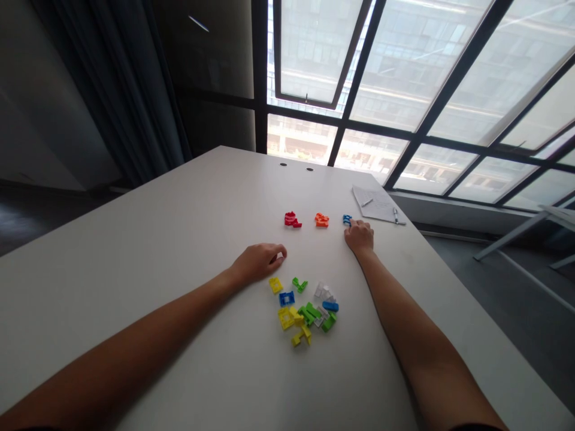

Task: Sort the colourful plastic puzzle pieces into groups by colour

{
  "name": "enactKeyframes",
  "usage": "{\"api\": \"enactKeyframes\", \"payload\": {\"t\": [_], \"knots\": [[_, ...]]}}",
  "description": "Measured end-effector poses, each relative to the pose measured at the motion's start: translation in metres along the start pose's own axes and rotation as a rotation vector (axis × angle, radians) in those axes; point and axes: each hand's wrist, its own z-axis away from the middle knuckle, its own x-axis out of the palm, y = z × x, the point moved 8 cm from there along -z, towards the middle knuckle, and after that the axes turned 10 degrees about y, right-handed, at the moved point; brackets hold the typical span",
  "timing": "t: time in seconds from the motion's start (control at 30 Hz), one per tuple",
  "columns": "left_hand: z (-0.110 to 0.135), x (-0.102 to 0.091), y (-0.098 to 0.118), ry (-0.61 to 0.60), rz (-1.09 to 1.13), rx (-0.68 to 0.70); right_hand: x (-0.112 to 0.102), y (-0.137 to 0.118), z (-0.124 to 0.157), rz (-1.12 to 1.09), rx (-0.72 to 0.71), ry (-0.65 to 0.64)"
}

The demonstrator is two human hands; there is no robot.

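The right hand [359,235] rests far right on the white surface [179,227], its fingers [353,224] touching a blue piece [346,219]; I cannot tell if they grip it. Left of it lie an orange piece [321,219] and a red piece [292,219]. The left hand [260,260] lies loosely clenched, just beyond a near pile of pieces [305,308].

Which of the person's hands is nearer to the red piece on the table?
Left. The left hand rests just nearer the person than the red piece, apart from it. The right hand is farther off, past the orange piece, fingers at a small blue piece.
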Motion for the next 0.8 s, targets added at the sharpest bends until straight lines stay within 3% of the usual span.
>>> {"api": "enactKeyframes", "payload": {"t": [0.2, 0.43, 0.53, 0.63, 0.8], "knots": [[0.0, -0.001, 0.0, 0.005, -0.005, 0.006, -0.009, -0.003, 0.004, -0.054, -0.002, 0.065], [0.001, -0.002, 0.002, 0.006, 0.005, 0.003, -0.039, -0.043, 0.05, -0.397, -0.303, -0.003], [0.001, -0.002, 0.002, 0.004, 0.01, 0.01, -0.059, -0.061, 0.075, -0.586, -0.363, -0.156], [0.001, -0.001, 0.002, 0.002, 0.01, 0.014, -0.08, -0.082, 0.093, -0.69, -0.427, -0.45], [0.0, 0.001, 0.0, -0.005, 0.006, 0.002, -0.136, -0.111, 0.114, -0.601, -0.631, -0.833]]}}
